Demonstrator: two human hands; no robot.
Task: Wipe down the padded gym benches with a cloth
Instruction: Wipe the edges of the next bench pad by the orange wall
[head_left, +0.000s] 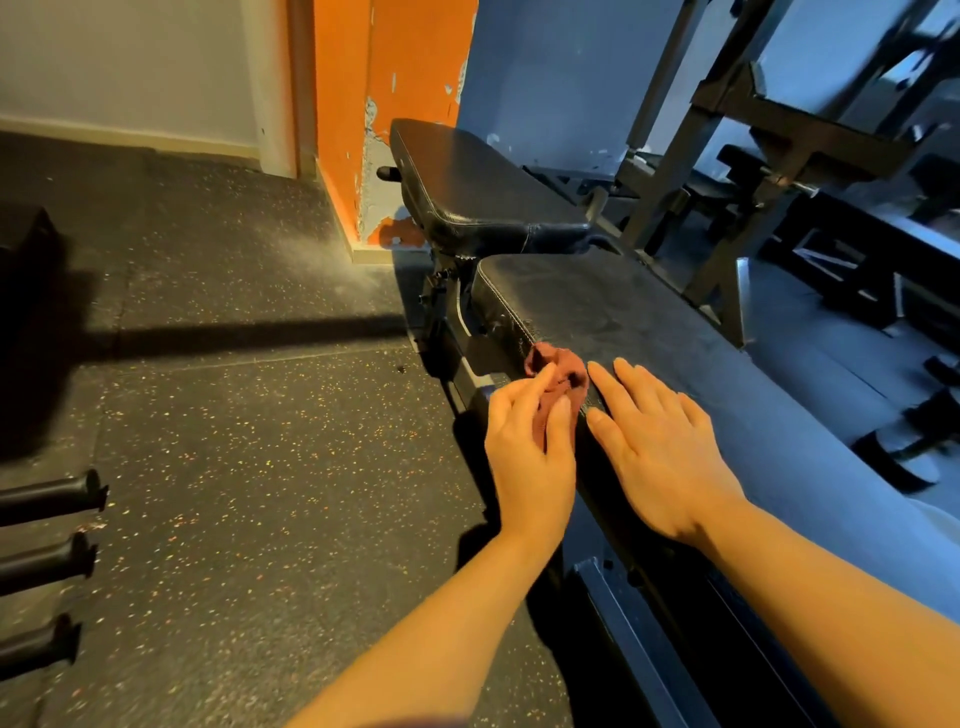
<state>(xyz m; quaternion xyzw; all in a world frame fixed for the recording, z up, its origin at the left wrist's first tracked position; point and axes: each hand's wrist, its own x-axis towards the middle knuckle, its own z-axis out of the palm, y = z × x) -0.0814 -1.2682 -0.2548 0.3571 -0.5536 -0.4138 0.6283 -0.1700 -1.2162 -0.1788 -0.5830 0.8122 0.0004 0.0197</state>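
One reddish cloth (558, 382) lies bunched on the left edge of the long bench pad (675, 332), pinched in the left hand's (527, 441) grip. The right hand (657, 447) rests flat, fingers straight, just beside it. A second pad (467, 182) sits beyond; three bar ends (49, 564) show at the left.

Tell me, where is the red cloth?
The red cloth sits on the bench pad's left edge, held by the left hand, beside the flat right hand.

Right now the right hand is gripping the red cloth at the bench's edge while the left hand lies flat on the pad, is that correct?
Swap the hands: in the head view the left hand grips the red cloth at the edge of the bench pad, and the right hand lies flat.
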